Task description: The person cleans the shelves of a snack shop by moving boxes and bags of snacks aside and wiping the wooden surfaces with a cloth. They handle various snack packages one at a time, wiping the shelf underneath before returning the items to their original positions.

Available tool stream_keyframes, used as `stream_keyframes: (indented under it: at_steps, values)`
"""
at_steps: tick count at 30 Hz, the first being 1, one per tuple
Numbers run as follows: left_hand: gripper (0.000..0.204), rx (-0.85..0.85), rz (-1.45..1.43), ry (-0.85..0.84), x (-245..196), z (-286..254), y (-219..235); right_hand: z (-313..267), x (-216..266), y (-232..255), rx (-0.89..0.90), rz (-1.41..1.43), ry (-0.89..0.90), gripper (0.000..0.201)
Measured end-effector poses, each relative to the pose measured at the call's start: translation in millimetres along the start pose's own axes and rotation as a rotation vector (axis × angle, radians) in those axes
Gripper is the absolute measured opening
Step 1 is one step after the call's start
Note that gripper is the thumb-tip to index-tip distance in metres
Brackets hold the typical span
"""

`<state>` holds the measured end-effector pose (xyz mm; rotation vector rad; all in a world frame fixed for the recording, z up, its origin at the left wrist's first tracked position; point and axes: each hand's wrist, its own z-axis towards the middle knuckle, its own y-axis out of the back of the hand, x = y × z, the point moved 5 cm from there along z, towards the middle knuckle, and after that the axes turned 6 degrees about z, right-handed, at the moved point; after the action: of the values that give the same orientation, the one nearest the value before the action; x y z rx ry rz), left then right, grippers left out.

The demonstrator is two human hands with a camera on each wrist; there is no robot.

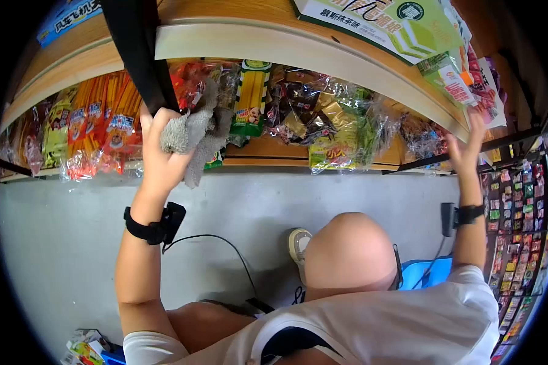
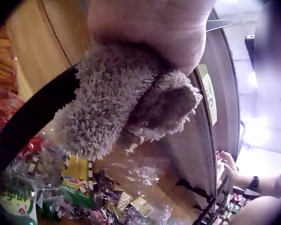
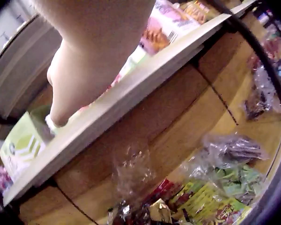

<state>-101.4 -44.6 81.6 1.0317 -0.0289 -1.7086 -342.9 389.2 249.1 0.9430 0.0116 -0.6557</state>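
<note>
Wooden shop shelving fills the scene, with a pale-edged upper shelf (image 1: 298, 45) running across the head view and a lower shelf (image 1: 268, 152) crowded with bagged snacks. Below lies a grey floor (image 1: 61, 243).

The person's left hand (image 1: 158, 152) is raised in front of the lower shelf with its fingers curled round a grey fluffy cloth (image 1: 195, 131), which bunches out of the fist and hangs down beside it. In the left wrist view the cloth (image 2: 126, 108) sits right under the palm, touching a black upright post (image 2: 28, 122) of the shelving. Just behind the cloth stand orange sausage packs (image 1: 100, 121) and a yellow-and-green corn snack pack (image 1: 251, 97).

The right hand (image 1: 466, 149) is up at the right end of the upper shelf, fingers fairly straight and reaching onto its edge among colourful packets (image 1: 463, 79). The right wrist view shows the fingers (image 3: 65, 98) stretched over the shelf edge near a light green box (image 3: 21, 143); whether they pinch anything cannot be told.

A green-and-white box (image 1: 396, 24) lies on top of the upper shelf.
</note>
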Motion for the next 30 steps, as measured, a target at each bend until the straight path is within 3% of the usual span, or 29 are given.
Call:
stream_keyframes:
  at_steps: [2,3,5,8,9,10,11,13,15,17,20,22,23,26,27,28,30]
  values:
    - [0.031,0.040,-0.019,0.004,-0.9,1.5,-0.1,0.6,13.2,-33.6,0.057,-0.009,0.074,0.075]
    - [0.033,0.063,-0.026,0.016,3.3,0.6,0.1,-5.9,18.9,-50.8,-0.004,0.032,0.058,0.072]
    - [0.035,0.075,-0.007,-0.013,8.7,1.1,-3.6,-4.2,18.4,-67.6,-0.210,0.014,0.115,0.060]
    - [0.039,0.048,0.112,-0.123,18.3,-2.0,-7.3,-0.6,10.1,-81.3,-0.424,0.061,-0.169,0.037]
    - [0.042,0.048,0.179,-0.170,19.9,-4.6,-9.0,-4.2,11.5,-84.6,-0.573,0.051,-0.081,0.030]
    - [0.038,-0.047,0.173,-0.177,16.9,-5.1,-10.4,5.1,27.3,-82.3,-0.601,0.040,-0.154,0.028]
    - [0.035,-0.152,0.171,-0.196,12.3,-3.7,-13.3,-10.0,3.8,-86.2,-0.651,-0.088,-0.202,0.029]
    - [0.031,-0.352,0.077,-0.325,7.7,2.4,-13.9,-15.4,-6.2,-87.1,-0.720,-0.090,-0.166,0.039]
    - [0.029,-0.519,0.043,-0.381,10.1,5.1,-19.6,-17.8,-13.9,-85.9,-0.686,-0.030,-0.076,0.056]
    - [0.024,-0.646,0.079,-0.371,14.0,6.4,-27.0,-11.3,0.0,-85.0,-0.567,-0.051,-0.122,0.066]
    - [0.017,-0.818,0.404,-0.208,17.7,20.9,-43.7,-9.7,6.3,-84.3,-0.454,-0.048,-0.088,0.068]
    - [0.015,-0.737,0.143,-0.027,19.0,9.6,-35.6,-10.7,5.9,-85.8,-0.395,-0.060,-0.128,0.069]
    - [0.015,-0.604,0.173,-0.121,21.5,5.7,-36.5,-13.6,-1.2,-85.4,-0.350,-0.106,-0.153,0.074]
    - [0.014,-0.466,0.170,-0.162,9.3,3.9,-15.7,-20.3,-15.7,-75.7,-0.018,-0.126,-0.242,0.090]
    - [0.015,-0.502,0.152,-0.152,10.4,2.7,-19.1,-19.6,-11.6,-72.8,0.105,-0.148,-0.225,0.095]
    - [0.015,-0.538,0.133,-0.143,12.1,1.3,-23.0,-17.2,-2.4,-71.4,0.147,-0.201,-0.100,0.101]
    - [0.019,-0.577,0.168,-0.115,15.2,-3.8,-31.6,-24.3,-19.3,-69.9,0.178,-0.205,-0.104,0.102]
